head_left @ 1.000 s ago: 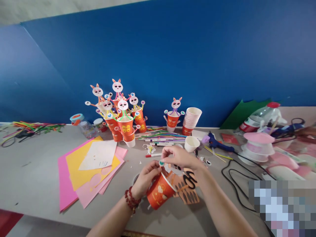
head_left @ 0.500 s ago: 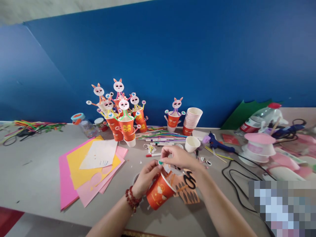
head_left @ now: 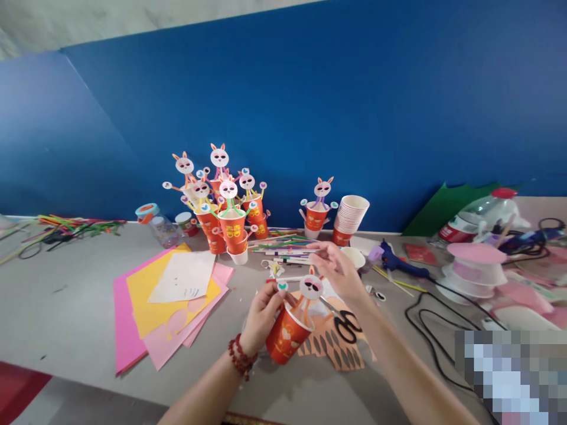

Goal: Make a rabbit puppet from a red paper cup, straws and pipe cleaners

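Observation:
My left hand [head_left: 262,316] is closed around a red paper cup [head_left: 286,334], tilted toward the right, low in the middle of the view. A white rabbit face [head_left: 310,287] on an orange stalk sticks out of the cup, and a small round tab [head_left: 282,286] stands beside my left fingers. My right hand [head_left: 339,270] hovers just above and to the right of the rabbit face, fingers loosely apart, holding nothing I can see. Black-handled scissors [head_left: 345,321] lie on orange cut paper [head_left: 336,349] under my right wrist.
Several finished rabbit cups [head_left: 228,218] stand at the back by the blue wall, with another rabbit cup [head_left: 316,215] and a stack of cups [head_left: 349,219] to their right. Pink and yellow paper sheets [head_left: 166,301] lie left. A blue glue gun [head_left: 398,262] and black cable [head_left: 434,327] lie right.
My right hand let go of the small tab and lifted up and to the right. The rabbit face now shows above the cup. The view shifted slightly.

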`<state>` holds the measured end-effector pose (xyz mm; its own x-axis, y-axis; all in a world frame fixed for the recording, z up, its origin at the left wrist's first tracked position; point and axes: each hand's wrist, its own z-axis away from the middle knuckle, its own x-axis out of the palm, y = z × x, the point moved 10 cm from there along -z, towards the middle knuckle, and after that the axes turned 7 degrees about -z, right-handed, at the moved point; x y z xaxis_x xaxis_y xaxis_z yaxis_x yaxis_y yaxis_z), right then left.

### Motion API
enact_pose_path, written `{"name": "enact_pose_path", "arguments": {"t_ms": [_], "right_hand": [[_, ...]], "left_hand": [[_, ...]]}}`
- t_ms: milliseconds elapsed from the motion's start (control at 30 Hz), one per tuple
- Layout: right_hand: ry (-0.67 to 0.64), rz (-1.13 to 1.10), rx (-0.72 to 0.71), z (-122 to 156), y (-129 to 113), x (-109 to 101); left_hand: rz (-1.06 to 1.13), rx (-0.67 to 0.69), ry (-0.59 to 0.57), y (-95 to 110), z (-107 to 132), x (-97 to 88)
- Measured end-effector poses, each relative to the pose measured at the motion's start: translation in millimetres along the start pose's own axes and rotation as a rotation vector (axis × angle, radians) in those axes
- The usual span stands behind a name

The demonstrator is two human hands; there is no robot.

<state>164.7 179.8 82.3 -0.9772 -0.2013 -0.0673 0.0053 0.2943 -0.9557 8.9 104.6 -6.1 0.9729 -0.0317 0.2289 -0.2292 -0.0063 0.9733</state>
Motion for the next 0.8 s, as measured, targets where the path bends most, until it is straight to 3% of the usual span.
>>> {"name": "enact_pose_path", "arguments": {"t_ms": [100,167,267,367,467,667,800], "right_hand": [[0.09,-0.118,0.025,20,19,-13],[0.084,-0.266,0.126,39,43,-9],[-0.056,-0.439,0.228,68,66,21],[-0.262,-0.565,0.261,89,70,63],[-0.293,-0.583,0.276,96,73,82],[-0.161,-0.408,0.2,95,86,67],[-0.159,-0.387,0.188,99,86,62]], "left_hand": [[0.009,0.06,0.08,6,0,-12.0],[0.006,0.1,0.121,11,-1,-18.1],[-0.013,0.151,0.18,19,-1,-25.5],[-0.013,0.165,0.219,23,0,-28.9],[-0.019,0.168,0.217,24,1,-26.9],[0.003,0.116,0.226,10,0,-27.4],[-0.08,0.145,0.261,12,1,-31.6]]}}
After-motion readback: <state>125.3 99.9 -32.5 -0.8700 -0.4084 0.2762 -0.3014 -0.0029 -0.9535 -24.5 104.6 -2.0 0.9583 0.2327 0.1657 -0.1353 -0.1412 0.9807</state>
